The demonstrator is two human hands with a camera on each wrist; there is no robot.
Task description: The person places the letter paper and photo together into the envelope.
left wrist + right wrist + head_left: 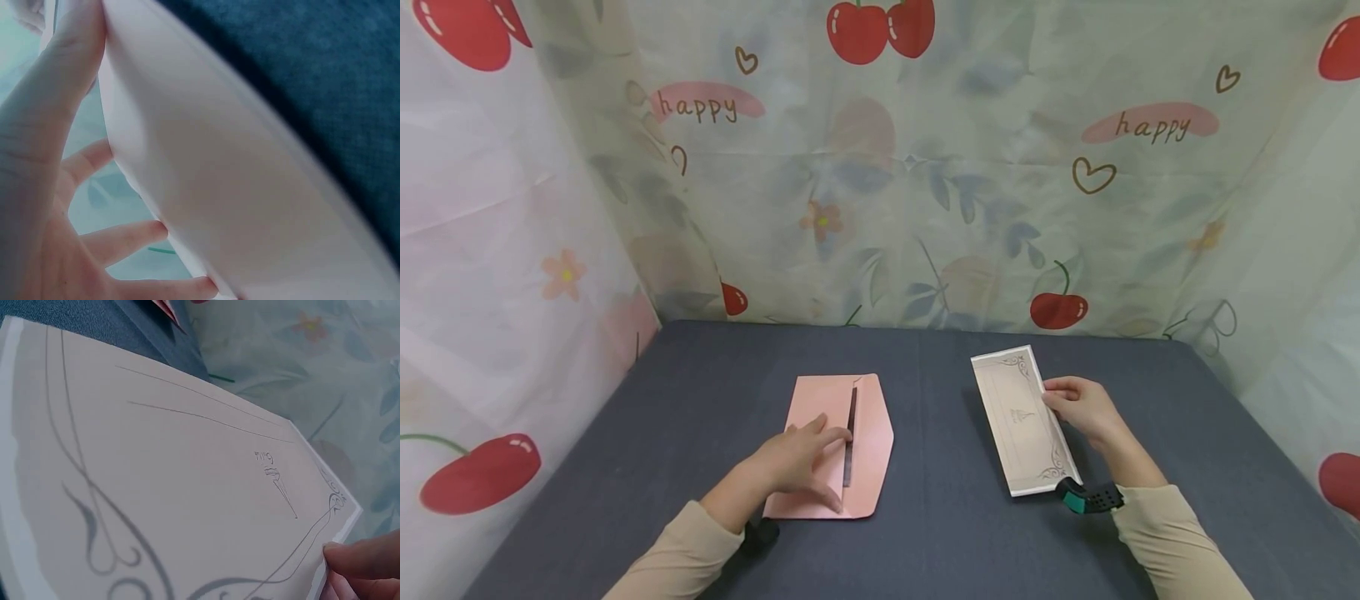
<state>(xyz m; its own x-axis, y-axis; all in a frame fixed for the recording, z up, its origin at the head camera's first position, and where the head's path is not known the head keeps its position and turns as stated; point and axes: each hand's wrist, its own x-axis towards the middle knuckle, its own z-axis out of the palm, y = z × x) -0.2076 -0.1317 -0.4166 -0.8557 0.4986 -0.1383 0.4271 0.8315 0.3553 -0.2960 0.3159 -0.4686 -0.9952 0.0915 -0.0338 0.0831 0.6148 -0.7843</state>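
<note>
Envelope [838, 446] lies open under left hand [797, 462]; right hand [1082, 408] pinches card [1022, 421].

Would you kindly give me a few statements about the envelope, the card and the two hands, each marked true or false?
1. The left hand rests on the pink envelope. True.
2. The envelope's flap is sealed shut. False: the flap lies open to the right, with its dark adhesive strip showing.
3. The right hand holds the long white card at its right edge. True.
4. The card is already tucked inside the envelope. False: it lies apart from it, to the right, on the dark grey table.
5. The card is plain and blank. False: the right wrist view shows an ornamental scroll border and a small printed motif.
</note>
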